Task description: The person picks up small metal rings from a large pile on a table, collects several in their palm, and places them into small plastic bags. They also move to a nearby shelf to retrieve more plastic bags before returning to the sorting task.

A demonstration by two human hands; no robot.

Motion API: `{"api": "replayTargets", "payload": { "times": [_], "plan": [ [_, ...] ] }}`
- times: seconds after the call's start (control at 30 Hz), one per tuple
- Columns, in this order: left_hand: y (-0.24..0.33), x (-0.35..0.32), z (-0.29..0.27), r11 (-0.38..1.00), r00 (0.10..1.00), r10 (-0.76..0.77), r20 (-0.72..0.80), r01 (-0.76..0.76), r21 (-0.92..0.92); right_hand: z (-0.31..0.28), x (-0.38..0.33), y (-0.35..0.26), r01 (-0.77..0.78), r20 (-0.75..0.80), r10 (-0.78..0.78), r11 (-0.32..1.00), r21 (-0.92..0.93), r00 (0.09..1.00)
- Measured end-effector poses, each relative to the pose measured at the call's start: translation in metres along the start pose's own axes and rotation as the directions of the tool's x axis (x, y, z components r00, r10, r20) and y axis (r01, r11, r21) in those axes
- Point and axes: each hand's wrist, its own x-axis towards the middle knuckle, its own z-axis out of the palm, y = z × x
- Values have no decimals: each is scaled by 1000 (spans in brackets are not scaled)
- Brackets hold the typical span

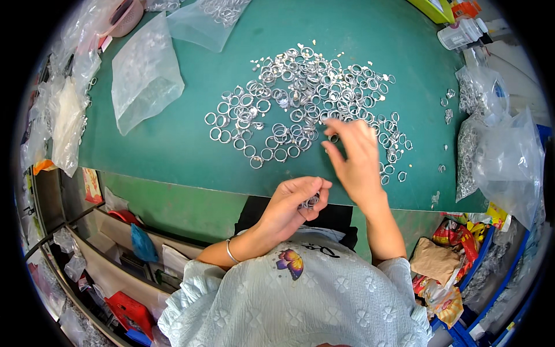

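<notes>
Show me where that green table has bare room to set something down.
The green tabletop looks bare at front left, between the flat clear bag, silvery rings and front edge; also back right, between the rings and yellow-green container. It's crowded mid-table, where the right hand is near the rings, and along the right edge, by bags of metal pieces.

Silver rings lie loose in an overlapping heap at the upper middle of the frame, thinning toward its edges. A small bunch sits clasped just below centre.
</notes>
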Motion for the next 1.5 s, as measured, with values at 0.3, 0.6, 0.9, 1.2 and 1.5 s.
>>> {"api": "replayTargets", "payload": {
  "times": [0.3,0.6,0.9,1.2,1.5],
  "plan": [
    [4,-5,-2,998,996,54,-71,-52,26,4,-3,3,-83,70,74,987,135,995],
    [5,2,3,990,983,133,-129,-137,-19,-12,-10,-14,-202,95,182,929,311,979],
    [23,4,-4,895,971,237,-31,-206,396,-10,-21,-21,-379,272,266,696,610,925],
    [33,2,-6,188,735,662,148,-355,916,19,-1,-9,-73,25,73,997,-16,997],
    [47,8,-8,-324,717,635,288,-92,942,8,-11,-8,-238,-15,253,930,281,967]
  ]
}}
